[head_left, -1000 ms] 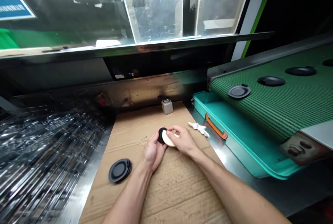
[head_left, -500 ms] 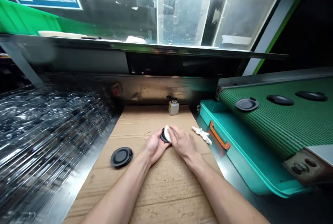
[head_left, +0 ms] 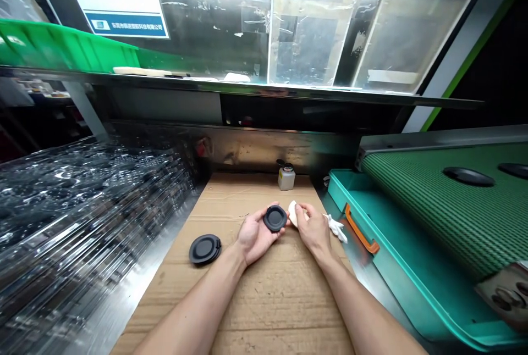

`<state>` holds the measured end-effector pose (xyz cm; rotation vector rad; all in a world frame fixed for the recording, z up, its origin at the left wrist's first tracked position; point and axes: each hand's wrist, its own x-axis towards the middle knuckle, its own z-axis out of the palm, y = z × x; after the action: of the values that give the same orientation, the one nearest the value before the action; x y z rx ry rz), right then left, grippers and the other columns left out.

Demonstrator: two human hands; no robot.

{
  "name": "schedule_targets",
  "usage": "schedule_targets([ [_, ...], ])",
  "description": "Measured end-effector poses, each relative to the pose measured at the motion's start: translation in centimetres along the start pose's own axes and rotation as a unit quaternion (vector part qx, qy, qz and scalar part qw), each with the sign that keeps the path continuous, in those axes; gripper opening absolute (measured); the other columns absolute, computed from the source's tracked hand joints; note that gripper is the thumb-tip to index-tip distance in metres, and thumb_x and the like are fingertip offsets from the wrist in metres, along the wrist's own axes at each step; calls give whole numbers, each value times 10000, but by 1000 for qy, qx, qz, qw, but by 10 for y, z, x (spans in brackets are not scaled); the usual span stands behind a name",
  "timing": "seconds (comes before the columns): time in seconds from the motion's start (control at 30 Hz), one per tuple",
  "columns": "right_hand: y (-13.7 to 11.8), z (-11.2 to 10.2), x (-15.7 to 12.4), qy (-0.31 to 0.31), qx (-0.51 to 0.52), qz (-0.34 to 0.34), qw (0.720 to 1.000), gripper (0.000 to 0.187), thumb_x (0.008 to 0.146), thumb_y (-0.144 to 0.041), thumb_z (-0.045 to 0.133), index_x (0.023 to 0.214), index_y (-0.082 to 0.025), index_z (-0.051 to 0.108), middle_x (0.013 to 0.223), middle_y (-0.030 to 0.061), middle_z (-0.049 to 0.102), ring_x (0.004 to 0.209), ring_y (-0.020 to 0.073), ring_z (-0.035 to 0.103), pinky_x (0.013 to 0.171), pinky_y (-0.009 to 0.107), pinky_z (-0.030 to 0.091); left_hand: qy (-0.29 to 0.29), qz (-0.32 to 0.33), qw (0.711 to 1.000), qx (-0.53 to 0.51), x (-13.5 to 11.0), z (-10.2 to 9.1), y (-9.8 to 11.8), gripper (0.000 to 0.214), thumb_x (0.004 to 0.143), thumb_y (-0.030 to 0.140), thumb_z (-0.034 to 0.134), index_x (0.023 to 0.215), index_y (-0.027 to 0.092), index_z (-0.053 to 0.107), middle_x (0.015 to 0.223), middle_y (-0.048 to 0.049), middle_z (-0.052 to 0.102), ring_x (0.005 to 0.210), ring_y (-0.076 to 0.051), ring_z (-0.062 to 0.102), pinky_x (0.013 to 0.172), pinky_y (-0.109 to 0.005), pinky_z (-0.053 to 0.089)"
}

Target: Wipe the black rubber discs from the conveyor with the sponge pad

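Over open cardboard sheet (head_left: 264,300), left hand (head_left: 256,237) cups black disc (head_left: 274,218), right hand (head_left: 314,231) pinches white pad (head_left: 293,213).

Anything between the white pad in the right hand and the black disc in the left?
Nothing visible: the white pad in the right hand sits at the edge of the black disc on the left hand.

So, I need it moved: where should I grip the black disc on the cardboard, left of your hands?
Pinch its rim from above, coming from the near side: the black round disc lies flat on the cardboard, and its thick outer edge looks easiest for fingers.
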<state>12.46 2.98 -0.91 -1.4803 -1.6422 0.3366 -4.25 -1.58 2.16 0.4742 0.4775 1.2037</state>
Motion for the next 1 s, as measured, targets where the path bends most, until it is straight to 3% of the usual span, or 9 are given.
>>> schedule_targets([
  [0.1, 1, 0, 1, -1, -6, -2, 1000, 376, 905, -491, 425, 1012, -238, 681, 908, 58, 717, 834, 217, 651, 734, 300, 454, 36, 119, 983, 135, -4, 11, -8, 506, 759, 213, 702, 1235, 166, 538, 1153, -138, 630, 1025, -230, 616, 845, -315, 484],
  [0.2, 1, -1, 1, -8, -7, -3, 1000, 373, 904, -480, 423, 998, -233, 687, 916, 60, 716, 841, 211, 650, 737, 292, 452, 59, 264, 921, 281, -12, 25, -17, 799, 589, 62, 799, 1317, 213, 503, 1179, -103, 621, 1134, -232, 551, 1051, -344, 360],
  [0.27, -1, -3, 1, -18, -6, -2, 1000, 366, 905, -469, 421, 980, -231, 690, 903, 59, 716, 828, 208, 650, 721, 285, 451, 37, 305, 901, 307, -19, 33, -22, 824, 555, 18, 793, 1307, 227, 526, 1193, -86, 618, 1209, -244, 499, 1121, -353, 275],
  [0.43, -3, -6, 2, -33, -1, -8, 999, 348, 910, -448, 424, 963, -229, 689, 896, 58, 717, 805, 200, 646, 697, 274, 444, 30, 287, 929, 233, -27, 43, -23, 818, 558, -70, 734, 1303, 201, 528, 1101, -76, 668, 1292, -230, 436, 1142, -322, 245],
  [0.73, 2, -2, 2, -29, -18, 2, 999, 336, 897, -471, 446, 962, -252, 693, 854, 47, 713, 785, 206, 645, 669, 277, 431, 42, 316, 896, 309, -24, 36, -23, 947, 527, -11, 784, 1382, 212, 445, 1109, -80, 648, 1194, -258, 494, 1117, -355, 233],
  [0.87, 1, -4, 2, -36, -24, 8, 999, 347, 896, -479, 443, 962, -251, 696, 839, 49, 712, 778, 207, 642, 671, 280, 430, 27, 346, 837, 422, -22, 30, -24, 841, 601, 128, 796, 1366, 234, 461, 1194, -97, 614, 1163, -279, 502, 1080, -378, 281],
  [1.0, 1, -3, 1, -30, -33, 13, 999, 345, 887, -485, 453, 958, -252, 698, 832, 50, 711, 787, 212, 644, 692, 289, 433, 48, 272, 757, 593, -14, 10, -21, 248, 807, 382, 633, 983, 218, 693, 924, -83, 688, 851, -232, 608, 842, -322, 425],
])
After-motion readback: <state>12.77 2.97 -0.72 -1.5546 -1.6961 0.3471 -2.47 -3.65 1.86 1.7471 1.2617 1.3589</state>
